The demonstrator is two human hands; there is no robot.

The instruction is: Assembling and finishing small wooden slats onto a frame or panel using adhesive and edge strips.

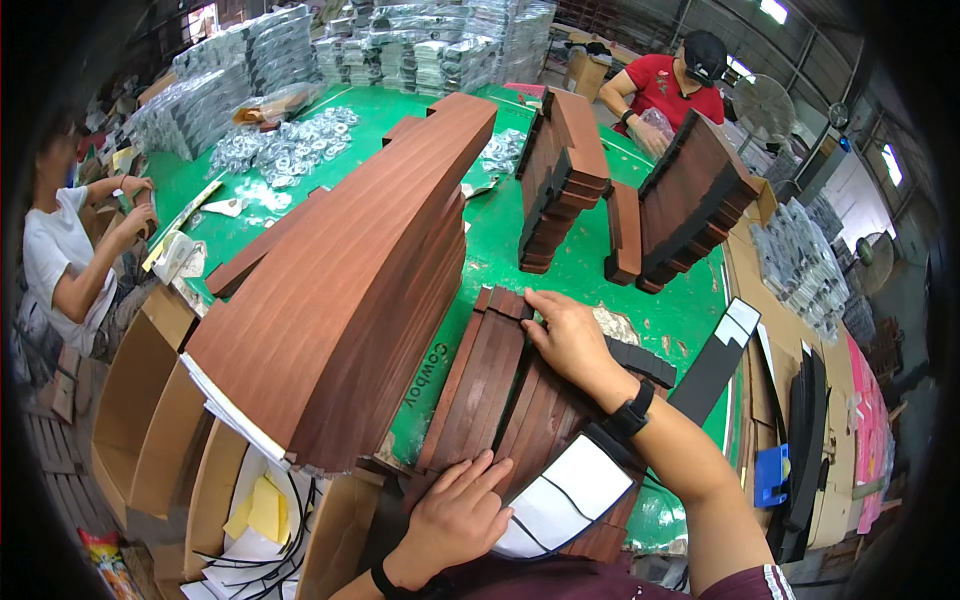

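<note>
A bundle of narrow, reddish-brown wooden slats [475, 390] is laid lengthwise at the near edge of the green-topped desk [490, 255], right of a tall stack of broad, curved brown wooden panels [345, 270]. The far end is touched by the right hand [568, 338], its fingers bent; whether a slat is pinched cannot be told. The near end is covered by the left hand [458, 515], laid palm-down with fingers extended, beside a white sheet crossed by black cords [570, 495]. The slats are judged stiff, moderately heavy together, smooth enough to slide, and easily scratched; both ends should be gripped, with the sides squeezed together.
</note>
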